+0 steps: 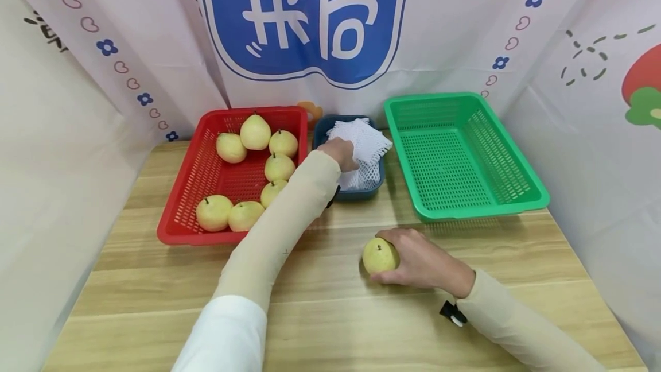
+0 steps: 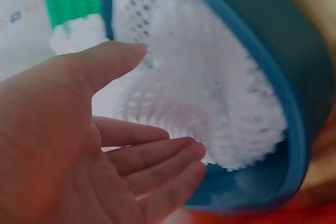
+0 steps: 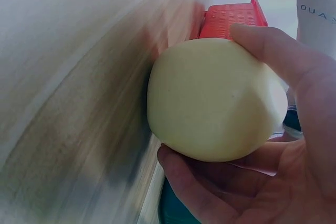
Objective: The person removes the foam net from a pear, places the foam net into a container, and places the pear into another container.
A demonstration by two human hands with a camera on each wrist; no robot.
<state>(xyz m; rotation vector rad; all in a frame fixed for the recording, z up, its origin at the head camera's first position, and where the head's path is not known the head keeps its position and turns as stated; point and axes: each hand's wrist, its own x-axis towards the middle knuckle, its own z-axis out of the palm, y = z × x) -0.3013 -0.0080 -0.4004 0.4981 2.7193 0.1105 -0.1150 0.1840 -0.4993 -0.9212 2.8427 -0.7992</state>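
My right hand (image 1: 420, 260) holds a pale yellow pear (image 1: 378, 260) low over the front middle of the table, thumb and fingers curled round its sides. In the right wrist view this pear (image 3: 215, 103) sits close beside the wooden tabletop. My left hand (image 1: 341, 152) reaches over a dark blue bin (image 1: 358, 194) of white foam fruit nets (image 1: 364, 145). Seen from the left wrist, the fingers (image 2: 157, 163) are nearly straight and the thumb stands apart, right by the nets (image 2: 199, 77), with nothing pinched between them.
Left of the bin stands a red basket (image 1: 175, 211) with several pears (image 1: 255, 132) inside, partly covered by my left forearm. A green basket (image 1: 449, 171) with a bare mesh floor is at the right. Printed white cloth (image 1: 454, 27) hangs behind the wooden table (image 1: 320, 314).
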